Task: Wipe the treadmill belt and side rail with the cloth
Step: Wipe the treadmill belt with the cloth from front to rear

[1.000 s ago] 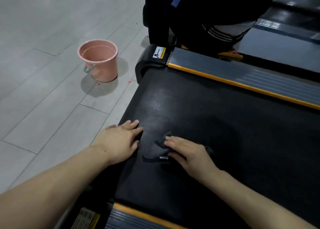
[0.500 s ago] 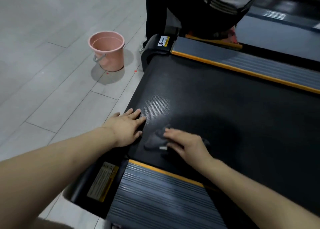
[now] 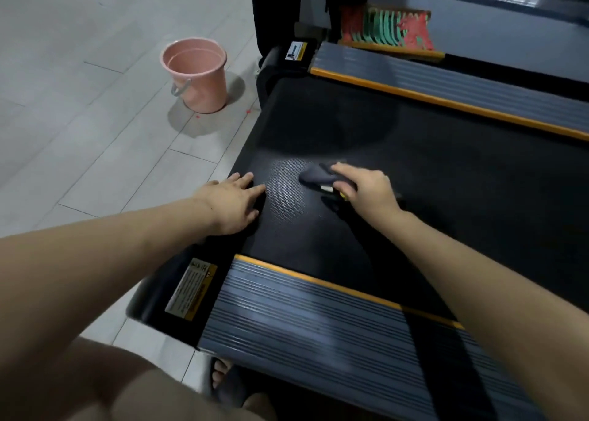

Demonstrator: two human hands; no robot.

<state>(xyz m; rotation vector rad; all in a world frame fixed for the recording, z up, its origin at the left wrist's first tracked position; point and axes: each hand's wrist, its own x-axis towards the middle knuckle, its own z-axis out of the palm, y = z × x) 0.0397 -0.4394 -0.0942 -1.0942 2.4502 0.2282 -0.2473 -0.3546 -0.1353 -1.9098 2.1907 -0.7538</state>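
The right hand [image 3: 366, 191] slid the cloth [image 3: 322, 175] farther across the belt [image 3: 446, 191]; the near side rail [image 3: 318, 318] came into view.

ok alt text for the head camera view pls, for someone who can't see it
A person's right hand presses a dark cloth onto a black treadmill belt, while the left hand rests flat on the belt's end. A grey ribbed side rail runs nearest the camera, and a pink bucket stands on the tiled floor.
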